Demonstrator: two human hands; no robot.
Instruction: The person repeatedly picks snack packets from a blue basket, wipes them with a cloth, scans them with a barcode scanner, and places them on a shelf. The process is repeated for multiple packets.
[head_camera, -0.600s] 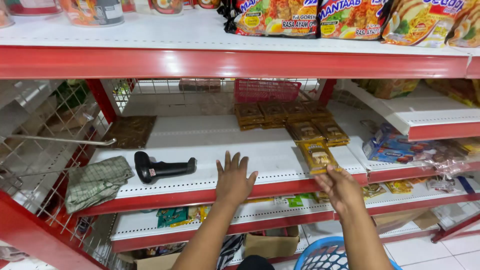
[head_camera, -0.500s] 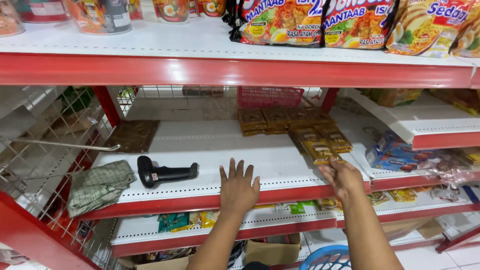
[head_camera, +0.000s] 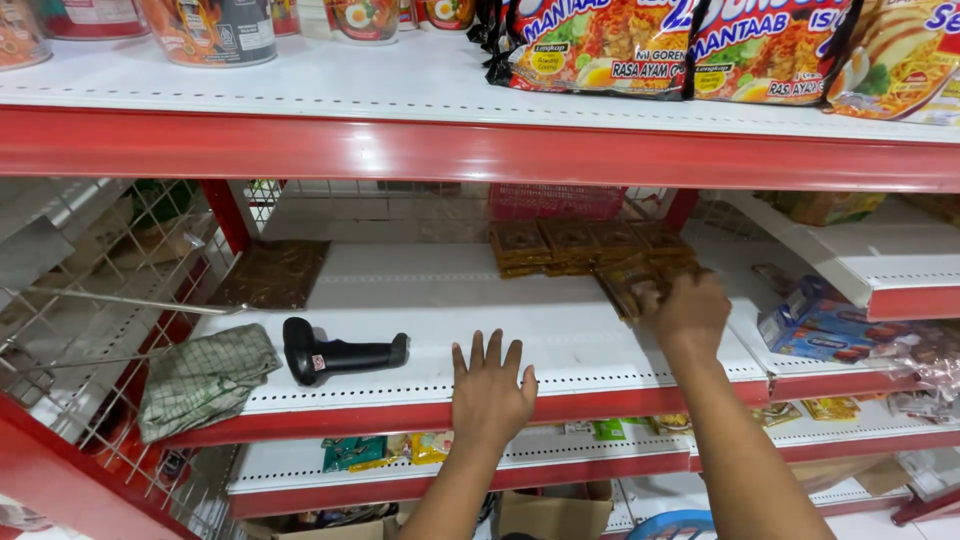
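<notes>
My left hand (head_camera: 490, 390) lies flat, fingers spread, on the front edge of the white middle shelf (head_camera: 440, 300) and holds nothing. My right hand (head_camera: 688, 308) reaches deeper into the shelf, fingers curled on a row of brown flat packets (head_camera: 628, 280). More brown packets (head_camera: 560, 245) are stacked behind it near the back. A black handheld barcode scanner (head_camera: 335, 355) lies on the shelf left of my left hand.
A folded green checked cloth (head_camera: 205, 378) hangs over the shelf's left front corner. A dark brown packet (head_camera: 272, 272) lies at the back left. Noodle packs (head_camera: 680, 45) and cups (head_camera: 210, 30) fill the top shelf. A wire mesh divider (head_camera: 90, 300) is at left; blue packets (head_camera: 810, 320) at right.
My right hand has pushed the brown packets from the shelf's front edge further back toward the stack. My left hand has stayed on the shelf edge. The camera moved closer.
</notes>
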